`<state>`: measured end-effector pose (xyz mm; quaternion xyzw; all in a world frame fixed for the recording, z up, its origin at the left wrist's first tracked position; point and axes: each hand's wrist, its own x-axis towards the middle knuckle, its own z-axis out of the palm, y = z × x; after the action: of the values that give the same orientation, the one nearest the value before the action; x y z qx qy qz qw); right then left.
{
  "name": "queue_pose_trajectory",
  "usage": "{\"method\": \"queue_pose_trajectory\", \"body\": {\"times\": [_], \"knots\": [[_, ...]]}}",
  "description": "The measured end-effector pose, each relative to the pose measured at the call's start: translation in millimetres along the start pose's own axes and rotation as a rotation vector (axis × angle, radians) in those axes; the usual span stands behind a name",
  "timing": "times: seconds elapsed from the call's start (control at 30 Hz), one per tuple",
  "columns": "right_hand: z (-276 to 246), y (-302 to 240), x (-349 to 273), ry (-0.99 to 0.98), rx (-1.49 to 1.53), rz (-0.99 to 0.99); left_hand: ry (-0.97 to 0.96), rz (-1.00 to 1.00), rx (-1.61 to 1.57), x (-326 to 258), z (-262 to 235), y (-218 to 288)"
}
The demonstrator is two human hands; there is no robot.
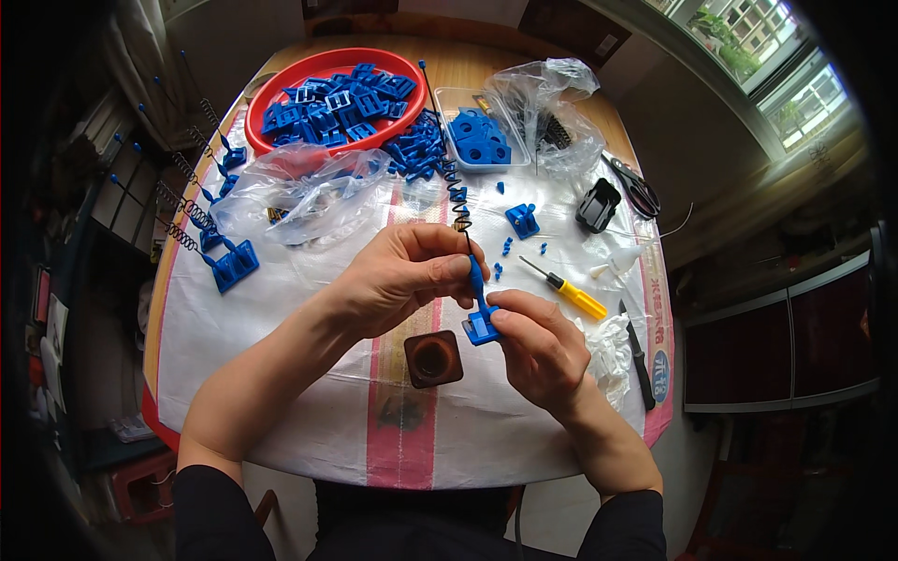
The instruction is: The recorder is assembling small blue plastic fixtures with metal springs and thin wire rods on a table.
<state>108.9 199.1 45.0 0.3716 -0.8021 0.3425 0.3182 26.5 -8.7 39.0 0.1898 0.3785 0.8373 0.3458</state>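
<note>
My left hand [398, 276] pinches a blue plastic stem [477, 280] between thumb and fingers. A black coiled spring wire [453, 182] rises from the stem's top and ends in a small blue tip. At its lower end, the stem meets a blue plastic base [479, 328], which my right hand [543, 351] grips with thumb and fingers closed. My fingers partly hide the joint. Just below my hands on the table sits a brown square block [433, 360] with a round hollow. A similar blue piece [522, 221] lies beyond my right hand, near several tiny blue bits [507, 247].
A red basin [255, 112] of blue bases, loose blue stems [416, 148] and a clear tub [496, 169] stand far back. Several spring pieces [234, 266] line the left edge. At right lie a yellow screwdriver [582, 299], knife [640, 360], scissors [641, 194] and black case [599, 206].
</note>
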Motion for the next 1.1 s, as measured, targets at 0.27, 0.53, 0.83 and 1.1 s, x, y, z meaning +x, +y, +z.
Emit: {"method": "queue_pose_trajectory", "body": {"times": [0.27, 0.53, 0.83, 1.1], "knots": [[3.5, 0.3, 1.0, 0.065, 0.029, -0.032, -0.012, 0.023, 0.02, -1.0, 3.4, 1.0], [3.2, -2.2, 2.9, 0.068, 0.047, -0.047, -0.075, -0.011, 0.037, -1.5, 1.4, 0.2], [1.9, -4.1, 0.2, 0.058, 0.033, -0.043, -0.109, -0.009, 0.025, -1.3, 4.9, -0.3], [3.2, -6.0, 0.7, 0.073, 0.067, -0.035, -0.123, 0.008, 0.05, -2.2, 7.7, -2.8]]}}
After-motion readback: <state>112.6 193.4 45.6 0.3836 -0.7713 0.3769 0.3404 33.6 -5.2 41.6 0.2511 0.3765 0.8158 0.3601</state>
